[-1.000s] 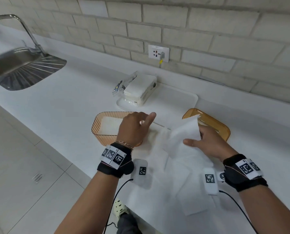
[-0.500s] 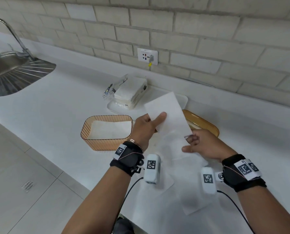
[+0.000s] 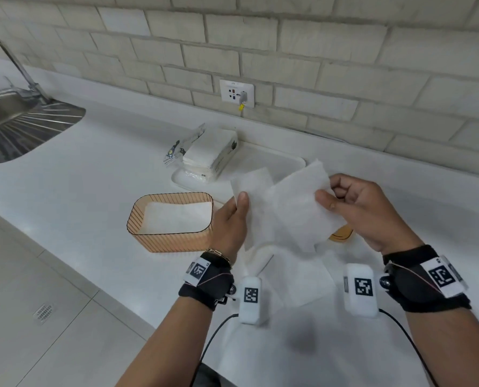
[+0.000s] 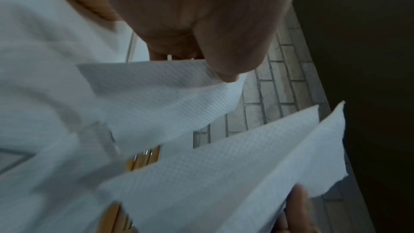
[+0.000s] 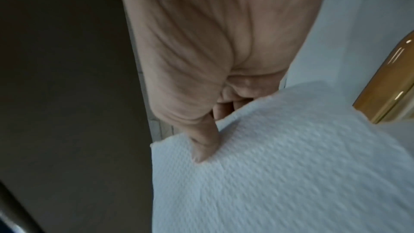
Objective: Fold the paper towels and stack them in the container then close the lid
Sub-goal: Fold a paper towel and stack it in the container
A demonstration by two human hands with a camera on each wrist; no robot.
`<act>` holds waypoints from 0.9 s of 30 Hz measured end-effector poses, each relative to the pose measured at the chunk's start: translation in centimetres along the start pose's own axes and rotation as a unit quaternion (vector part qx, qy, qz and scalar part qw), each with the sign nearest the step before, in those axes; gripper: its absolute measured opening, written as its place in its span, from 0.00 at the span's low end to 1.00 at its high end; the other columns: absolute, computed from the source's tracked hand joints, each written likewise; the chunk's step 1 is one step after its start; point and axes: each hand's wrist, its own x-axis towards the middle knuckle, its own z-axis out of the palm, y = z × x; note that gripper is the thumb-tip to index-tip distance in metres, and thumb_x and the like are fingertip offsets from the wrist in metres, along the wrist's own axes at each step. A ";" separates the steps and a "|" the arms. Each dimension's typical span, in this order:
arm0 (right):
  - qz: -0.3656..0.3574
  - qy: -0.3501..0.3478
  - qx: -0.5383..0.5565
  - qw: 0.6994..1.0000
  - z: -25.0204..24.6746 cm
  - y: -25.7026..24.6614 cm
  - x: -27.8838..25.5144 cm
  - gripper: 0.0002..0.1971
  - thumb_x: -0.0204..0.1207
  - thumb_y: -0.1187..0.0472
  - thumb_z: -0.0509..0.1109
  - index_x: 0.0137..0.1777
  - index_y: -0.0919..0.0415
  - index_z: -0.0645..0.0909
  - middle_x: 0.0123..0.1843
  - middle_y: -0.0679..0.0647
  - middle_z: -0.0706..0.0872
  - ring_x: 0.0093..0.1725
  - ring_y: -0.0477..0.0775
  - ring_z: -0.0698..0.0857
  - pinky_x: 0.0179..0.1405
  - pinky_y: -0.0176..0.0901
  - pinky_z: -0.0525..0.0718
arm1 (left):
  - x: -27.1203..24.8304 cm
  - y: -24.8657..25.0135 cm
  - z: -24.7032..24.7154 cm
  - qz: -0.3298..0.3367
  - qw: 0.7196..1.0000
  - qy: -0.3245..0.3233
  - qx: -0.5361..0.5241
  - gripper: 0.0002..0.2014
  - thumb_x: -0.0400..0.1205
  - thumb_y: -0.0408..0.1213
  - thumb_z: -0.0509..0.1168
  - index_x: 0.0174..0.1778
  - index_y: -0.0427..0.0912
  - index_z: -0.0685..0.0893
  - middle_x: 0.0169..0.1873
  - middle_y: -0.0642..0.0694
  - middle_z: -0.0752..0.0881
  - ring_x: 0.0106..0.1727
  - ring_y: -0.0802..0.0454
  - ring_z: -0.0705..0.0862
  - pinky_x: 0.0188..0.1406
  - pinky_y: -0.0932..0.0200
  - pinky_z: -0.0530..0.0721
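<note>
A white paper towel (image 3: 285,208) hangs in the air above the counter, spread between both hands. My left hand (image 3: 232,219) pinches its left edge with thumb on top; the left wrist view shows that thumb on the paper towel (image 4: 156,95). My right hand (image 3: 358,208) pinches the right edge, its thumb pressed on the paper towel (image 5: 280,157). The orange ribbed container (image 3: 137,219) stands to the left of my left hand with folded white towels inside. Its orange lid (image 3: 341,234) lies mostly hidden behind the held towel. More loose towels (image 3: 297,280) lie flat on the counter beneath.
An opened pack of paper towels (image 3: 210,152) sits on a white tray (image 3: 283,163) near the wall. A steel sink (image 3: 15,121) and tap are at the far left. A wall socket (image 3: 236,93) is behind. The counter's front edge runs diagonally below my arms.
The towel was lifted off the counter and is now opened out wider between both hands. My right hand moved right and up; my left hand shifted to the towel's left edge.
</note>
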 end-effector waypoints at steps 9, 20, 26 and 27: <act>0.036 0.118 0.003 0.992 3.4 1.4 1.6 0.09 0.79 0.54 0.81 0.57 0.53 0.90 0.52 0.49 0.97 0.54 0.55 0.95 0.62 0.61 0.91 | -1.2 1.4 2.1 -0.106 0.980 -0.084 -0.146 0.24 0.88 0.59 0.65 0.61 0.42 0.92 0.57 0.46 0.93 0.56 0.43 0.87 0.58 0.47 0.82; 0.050 0.204 -0.055 0.976 4.5 4.4 1.1 0.11 0.80 0.53 0.81 0.60 0.53 0.89 0.55 0.45 0.95 0.56 0.45 0.93 0.62 0.56 0.92 | -2.5 -0.5 2.0 -0.146 0.980 -0.101 -0.087 0.32 0.90 0.66 0.52 0.63 0.43 0.90 0.53 0.47 0.94 0.54 0.43 0.91 0.44 0.53 0.82; 0.049 0.234 -0.076 0.968 4.8 5.2 0.9 0.13 0.81 0.50 0.80 0.62 0.53 0.88 0.56 0.44 0.94 0.56 0.44 0.93 0.62 0.55 0.92 | -3.6 -0.2 2.2 -0.087 0.985 -0.144 -0.019 0.30 0.91 0.64 0.48 0.60 0.48 0.90 0.55 0.49 0.95 0.59 0.48 0.93 0.55 0.49 0.91; 0.049 0.241 -0.079 0.966 4.8 5.2 0.8 0.14 0.81 0.50 0.79 0.63 0.53 0.88 0.56 0.43 0.94 0.56 0.44 0.93 0.62 0.54 0.92 | -3.7 -0.1 2.2 -0.083 0.985 -0.148 -0.019 0.30 0.92 0.63 0.48 0.60 0.48 0.90 0.55 0.49 0.95 0.58 0.48 0.93 0.53 0.50 0.91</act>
